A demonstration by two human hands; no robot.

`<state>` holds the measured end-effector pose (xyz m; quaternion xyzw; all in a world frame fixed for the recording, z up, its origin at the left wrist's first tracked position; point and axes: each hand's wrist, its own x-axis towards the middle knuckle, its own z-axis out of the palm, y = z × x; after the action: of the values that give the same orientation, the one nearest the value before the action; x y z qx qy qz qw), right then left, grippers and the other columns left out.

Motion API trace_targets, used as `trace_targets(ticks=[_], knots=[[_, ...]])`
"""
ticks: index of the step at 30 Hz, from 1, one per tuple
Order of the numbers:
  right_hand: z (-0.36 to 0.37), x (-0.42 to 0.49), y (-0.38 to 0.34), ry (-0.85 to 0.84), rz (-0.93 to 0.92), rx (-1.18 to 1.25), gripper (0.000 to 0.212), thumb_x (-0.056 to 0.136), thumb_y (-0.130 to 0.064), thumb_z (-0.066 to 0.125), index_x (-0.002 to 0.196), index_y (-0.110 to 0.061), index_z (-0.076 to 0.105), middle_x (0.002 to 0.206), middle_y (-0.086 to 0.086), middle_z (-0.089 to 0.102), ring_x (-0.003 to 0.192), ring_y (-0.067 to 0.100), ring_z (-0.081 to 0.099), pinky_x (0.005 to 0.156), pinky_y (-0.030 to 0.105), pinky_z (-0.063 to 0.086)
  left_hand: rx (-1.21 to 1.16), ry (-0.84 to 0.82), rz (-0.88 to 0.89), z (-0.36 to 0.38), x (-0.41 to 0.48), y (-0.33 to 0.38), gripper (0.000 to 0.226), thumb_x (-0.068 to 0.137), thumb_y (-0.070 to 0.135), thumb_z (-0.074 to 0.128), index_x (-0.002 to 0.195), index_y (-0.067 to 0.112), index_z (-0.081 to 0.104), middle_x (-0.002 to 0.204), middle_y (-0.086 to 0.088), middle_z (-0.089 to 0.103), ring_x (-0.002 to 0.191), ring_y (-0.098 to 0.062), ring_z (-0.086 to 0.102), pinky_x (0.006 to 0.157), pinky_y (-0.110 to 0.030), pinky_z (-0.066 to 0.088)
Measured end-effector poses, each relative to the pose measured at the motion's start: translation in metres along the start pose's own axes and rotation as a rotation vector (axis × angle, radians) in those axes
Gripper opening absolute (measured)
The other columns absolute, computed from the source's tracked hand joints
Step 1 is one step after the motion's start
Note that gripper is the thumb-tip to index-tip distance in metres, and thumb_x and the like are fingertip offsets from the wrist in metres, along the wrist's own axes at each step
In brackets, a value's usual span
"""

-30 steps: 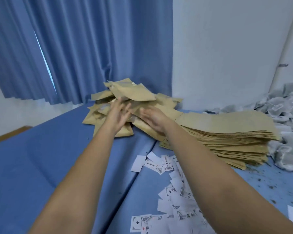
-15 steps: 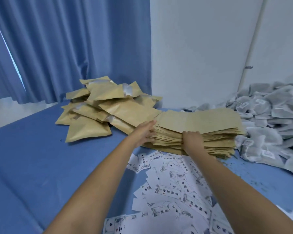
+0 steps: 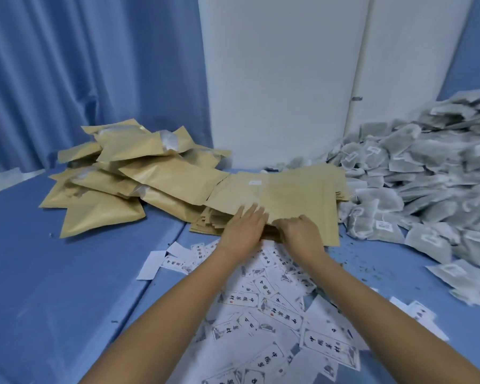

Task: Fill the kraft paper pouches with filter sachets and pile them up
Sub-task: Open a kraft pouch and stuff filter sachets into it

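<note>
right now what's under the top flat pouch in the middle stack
More flat kraft pouches, stacked edges showing at its left corner. The left hand and right hand cover the near edge; the stack's bottom cannot be seen.

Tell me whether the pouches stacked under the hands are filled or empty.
Empty: the stack lies flat and thin-layered, unlike the bulging pile left of it.

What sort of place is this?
Probably a small hand-packing room, perhaps at home: a heap of filter sachets, a stack of flat kraft pouches and printed labels lie on a blue-covered surface.
</note>
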<state>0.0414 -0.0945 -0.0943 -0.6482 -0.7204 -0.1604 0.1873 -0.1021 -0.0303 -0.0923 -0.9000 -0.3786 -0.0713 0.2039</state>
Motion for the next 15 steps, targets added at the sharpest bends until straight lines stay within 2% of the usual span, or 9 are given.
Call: trace_targets(ticks=[2,3,5,7,9,10,11,13,15], knots=[[-0.011,-0.032,0.008,0.043,0.021,0.263,0.022,0.097,-0.021,0.054,0.087,-0.015,0.072,0.072,0.005,0.071,0.062,0.026,0.062,0.061,0.029,0.038,-0.04,0.028,0.105,-0.003,-0.01,0.019,0.047,0.096,0.009,0.047,0.142,0.017,0.04,0.145,-0.007,0.045,0.136,-0.024,0.037,0.117,-0.041,0.018],[-0.018,-0.046,0.017,0.073,0.127,0.351,0.024,0.098,-0.027,0.052,0.092,-0.014,0.072,0.084,0.004,0.072,0.074,0.024,0.064,0.066,0.031,0.043,-0.055,0.057,0.166,-0.005,-0.018,0.028,0.045,0.092,0.008,0.054,0.135,0.017,0.049,0.132,-0.005,0.057,0.123,-0.024,0.051,0.11,-0.042,0.033],[-0.026,-0.066,0.047,0.13,0.433,0.374,0.033,0.095,-0.03,0.057,0.119,-0.007,0.063,0.122,0.008,0.063,0.111,0.027,0.055,0.093,0.038,0.044,-0.113,0.131,0.261,-0.009,-0.04,0.043,0.042,0.076,0.006,0.073,0.116,0.013,0.066,0.103,-0.004,0.071,0.092,-0.022,0.068,0.074,-0.035,0.056],[-0.031,-0.079,0.078,-0.036,0.73,0.399,0.059,0.091,-0.03,0.062,0.139,-0.002,0.041,0.14,0.017,0.046,0.123,0.032,0.044,0.101,0.039,0.038,-0.153,0.209,0.334,-0.01,-0.062,0.054,0.041,0.058,0.006,0.085,0.096,0.012,0.072,0.086,-0.002,0.073,0.073,-0.018,0.069,0.053,-0.027,0.054],[-0.034,-0.086,0.097,-0.235,0.892,0.7,0.067,0.091,-0.024,0.064,0.145,-0.003,0.03,0.135,0.017,0.048,0.1,0.025,0.055,0.082,0.035,0.047,-0.189,0.222,0.424,-0.015,-0.077,0.062,0.036,0.058,0.006,0.082,0.092,0.012,0.072,0.083,0.0,0.072,0.07,-0.016,0.068,0.052,-0.025,0.053],[-0.033,-0.089,0.102,-0.275,0.936,0.867,0.063,0.091,-0.019,0.064,0.144,-0.005,0.034,0.124,0.015,0.055,0.084,0.02,0.056,0.069,0.029,0.048,-0.195,0.193,0.461,-0.019,-0.082,0.064,0.028,0.066,0.01,0.078,0.093,0.013,0.071,0.084,0.0,0.072,0.072,-0.015,0.068,0.054,-0.025,0.053],[-0.03,-0.094,0.106,-0.264,0.963,0.975,0.055,0.091,-0.014,0.065,0.14,-0.006,0.042,0.11,0.012,0.06,0.073,0.017,0.057,0.061,0.025,0.047,-0.21,0.133,0.483,-0.025,-0.084,0.066,0.019,0.078,0.02,0.069,0.097,0.015,0.071,0.089,0.002,0.072,0.077,-0.015,0.067,0.059,-0.025,0.054],[-0.023,-0.103,0.111,-0.173,0.993,1.104,0.049,0.089,-0.006,0.066,0.134,-0.007,0.048,0.091,0.007,0.063,0.064,0.014,0.059,0.051,0.019,0.047,-0.344,-0.076,0.442,-0.04,-0.08,0.074,0.042,0.095,0.047,0.035,0.111,0.024,0.065,0.107,0.006,0.067,0.092,-0.015,0.063,0.071,-0.03,0.052],[-0.016,-0.107,0.111,-0.119,1.012,1.146,0.058,0.088,-0.006,0.067,0.139,-0.009,0.04,0.102,0.006,0.063,0.067,0.011,0.06,0.05,0.019,0.046,-0.553,-0.192,0.289,-0.046,-0.068,0.092,0.053,0.096,0.057,0.019,0.123,0.031,0.056,0.12,0.009,0.06,0.103,-0.013,0.058,0.081,-0.032,0.048]])
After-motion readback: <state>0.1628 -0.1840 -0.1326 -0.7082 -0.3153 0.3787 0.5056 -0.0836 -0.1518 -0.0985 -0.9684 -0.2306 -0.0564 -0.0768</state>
